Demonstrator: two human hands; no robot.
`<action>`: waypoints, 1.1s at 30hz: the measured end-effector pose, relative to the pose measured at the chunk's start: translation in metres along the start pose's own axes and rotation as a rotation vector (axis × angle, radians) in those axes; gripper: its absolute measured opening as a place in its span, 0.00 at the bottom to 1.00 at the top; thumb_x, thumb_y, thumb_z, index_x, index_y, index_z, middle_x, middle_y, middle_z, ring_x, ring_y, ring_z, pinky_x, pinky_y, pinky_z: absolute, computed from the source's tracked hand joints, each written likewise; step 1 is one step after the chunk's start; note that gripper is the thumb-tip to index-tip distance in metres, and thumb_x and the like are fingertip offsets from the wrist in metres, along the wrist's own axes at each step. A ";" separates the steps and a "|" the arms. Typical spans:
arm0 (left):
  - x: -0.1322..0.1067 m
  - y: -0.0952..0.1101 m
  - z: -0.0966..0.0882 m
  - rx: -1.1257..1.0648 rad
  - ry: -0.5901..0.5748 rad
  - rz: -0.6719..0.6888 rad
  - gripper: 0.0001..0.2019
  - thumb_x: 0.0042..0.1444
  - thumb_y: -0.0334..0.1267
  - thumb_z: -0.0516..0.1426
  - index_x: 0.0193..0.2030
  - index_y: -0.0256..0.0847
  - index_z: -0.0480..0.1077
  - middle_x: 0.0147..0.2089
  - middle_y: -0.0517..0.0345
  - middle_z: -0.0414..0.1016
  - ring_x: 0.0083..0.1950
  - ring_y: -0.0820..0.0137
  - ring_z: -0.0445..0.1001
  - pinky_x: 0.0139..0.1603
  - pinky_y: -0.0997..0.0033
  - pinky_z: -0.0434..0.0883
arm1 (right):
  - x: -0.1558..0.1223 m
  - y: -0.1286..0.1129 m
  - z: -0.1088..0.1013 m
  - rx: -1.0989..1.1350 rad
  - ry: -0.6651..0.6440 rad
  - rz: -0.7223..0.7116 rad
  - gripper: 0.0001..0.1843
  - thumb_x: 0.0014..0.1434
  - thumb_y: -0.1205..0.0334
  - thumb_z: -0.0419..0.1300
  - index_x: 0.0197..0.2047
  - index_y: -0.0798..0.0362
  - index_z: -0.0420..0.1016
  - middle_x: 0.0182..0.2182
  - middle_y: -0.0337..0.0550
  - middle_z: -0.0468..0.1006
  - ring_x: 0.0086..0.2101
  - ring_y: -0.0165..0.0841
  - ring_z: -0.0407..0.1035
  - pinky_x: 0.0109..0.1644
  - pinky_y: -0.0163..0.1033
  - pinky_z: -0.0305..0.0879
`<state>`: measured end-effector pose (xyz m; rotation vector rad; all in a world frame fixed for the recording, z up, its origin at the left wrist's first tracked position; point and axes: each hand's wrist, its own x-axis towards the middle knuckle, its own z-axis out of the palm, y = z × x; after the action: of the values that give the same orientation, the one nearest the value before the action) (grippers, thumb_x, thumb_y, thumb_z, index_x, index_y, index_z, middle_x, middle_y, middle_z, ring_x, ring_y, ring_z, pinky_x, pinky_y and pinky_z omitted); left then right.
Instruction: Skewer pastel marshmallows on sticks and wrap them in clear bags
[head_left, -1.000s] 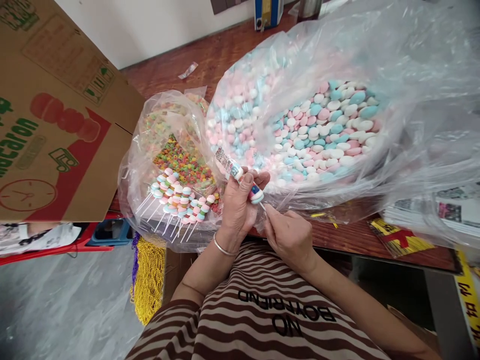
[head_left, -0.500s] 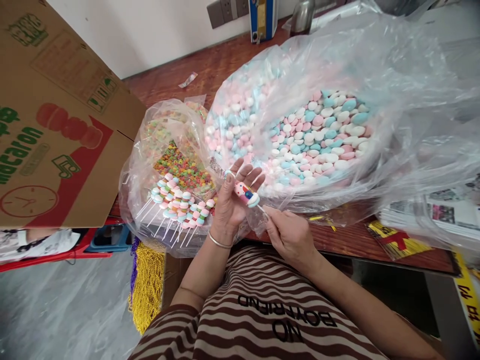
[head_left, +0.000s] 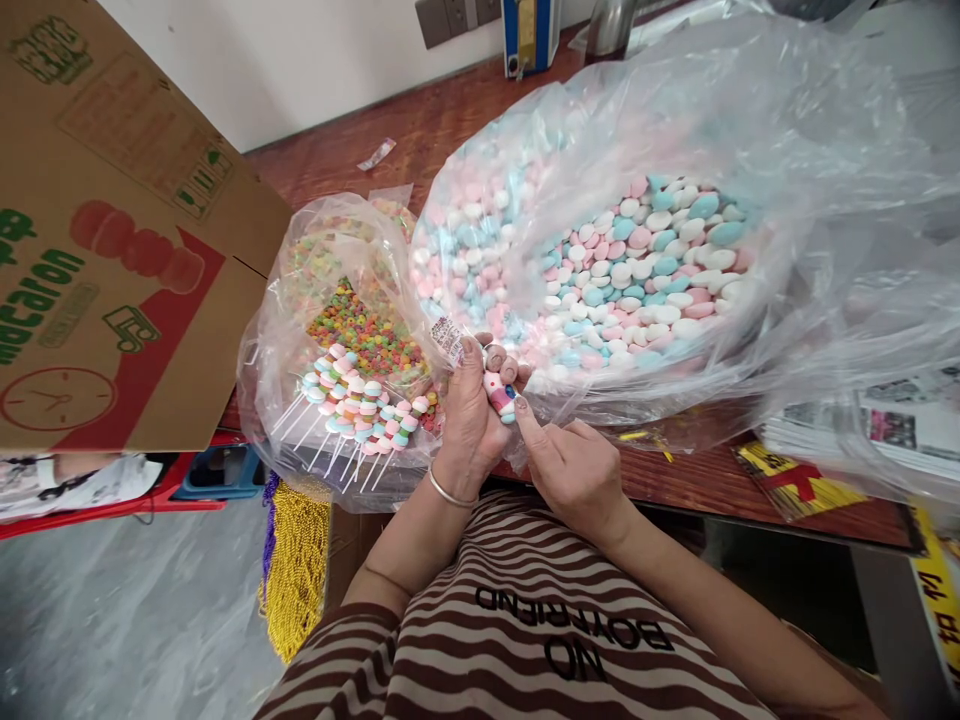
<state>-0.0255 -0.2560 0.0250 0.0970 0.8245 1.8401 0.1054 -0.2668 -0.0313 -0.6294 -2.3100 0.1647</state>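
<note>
My left hand [head_left: 471, 415] is closed round a candy skewer [head_left: 499, 393] and its clear printed wrapper [head_left: 448, 338]. Pink, white and blue pieces show between the fingers. My right hand [head_left: 574, 470] pinches the skewer's thin stick just below the candies, index finger touching the lowest piece. Both hands hover at the table's front edge, in front of a big clear bag of pastel candies [head_left: 637, 260]. To the left lies a smaller bag [head_left: 315, 300] holding finished skewers [head_left: 356, 410] and small coloured cereal rings [head_left: 367, 335].
A cardboard carton [head_left: 112, 250] printed "macaron" leans at the left. Purple and gold bead strings [head_left: 296, 560] hang below the wooden table [head_left: 420, 130]. Printed papers [head_left: 862, 420] and yellow packets [head_left: 795, 475] lie at the right. A blue box [head_left: 529, 35] stands by the wall.
My left hand opened its fingers half a second ago, then closed again round the skewer and wrapper. My right hand slid up the stick toward the candies.
</note>
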 end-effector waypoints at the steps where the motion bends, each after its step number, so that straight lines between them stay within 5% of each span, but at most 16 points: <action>1: -0.001 -0.002 0.000 0.011 0.008 0.016 0.11 0.67 0.46 0.57 0.39 0.41 0.67 0.27 0.68 0.59 0.24 0.82 0.63 0.39 0.79 0.71 | 0.001 0.000 0.000 -0.010 0.001 -0.010 0.31 0.69 0.71 0.50 0.74 0.61 0.54 0.22 0.39 0.72 0.23 0.32 0.63 0.30 0.42 0.55; 8: -0.006 -0.007 0.001 0.014 0.020 0.012 0.13 0.65 0.50 0.58 0.37 0.42 0.68 0.28 0.66 0.60 0.25 0.80 0.65 0.36 0.77 0.72 | -0.003 -0.001 0.006 0.055 0.055 0.094 0.29 0.70 0.68 0.50 0.72 0.60 0.58 0.29 0.45 0.81 0.25 0.33 0.67 0.33 0.41 0.59; 13: -0.004 -0.004 0.001 0.019 0.019 -0.013 0.13 0.66 0.50 0.57 0.38 0.42 0.68 0.28 0.66 0.60 0.25 0.80 0.65 0.35 0.78 0.71 | -0.007 0.002 0.006 0.023 0.089 0.028 0.32 0.68 0.70 0.53 0.73 0.58 0.55 0.23 0.38 0.74 0.23 0.33 0.63 0.32 0.42 0.57; 18: -0.008 -0.005 0.004 0.016 0.016 -0.019 0.14 0.68 0.49 0.55 0.37 0.41 0.68 0.28 0.66 0.60 0.25 0.80 0.64 0.37 0.77 0.72 | -0.002 0.002 0.003 0.112 0.047 0.018 0.26 0.70 0.68 0.52 0.70 0.57 0.65 0.22 0.38 0.73 0.23 0.32 0.64 0.30 0.40 0.57; 26: -0.009 -0.016 -0.008 0.060 0.060 -0.020 0.13 0.63 0.47 0.61 0.36 0.42 0.67 0.30 0.65 0.66 0.30 0.78 0.70 0.40 0.76 0.72 | 0.001 0.000 0.015 0.290 0.038 0.229 0.23 0.73 0.65 0.47 0.67 0.54 0.67 0.46 0.52 0.84 0.39 0.35 0.79 0.43 0.37 0.72; 33: 0.000 -0.008 -0.019 -0.005 0.057 0.066 0.10 0.63 0.42 0.62 0.36 0.40 0.67 0.32 0.64 0.69 0.31 0.78 0.71 0.41 0.74 0.72 | -0.005 0.006 0.011 -0.015 0.032 0.110 0.14 0.70 0.67 0.54 0.54 0.60 0.76 0.23 0.44 0.77 0.23 0.32 0.67 0.30 0.39 0.56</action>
<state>-0.0272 -0.2633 0.0060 0.0699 0.8658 1.9146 0.1034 -0.2638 -0.0444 -0.7615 -2.2494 0.1873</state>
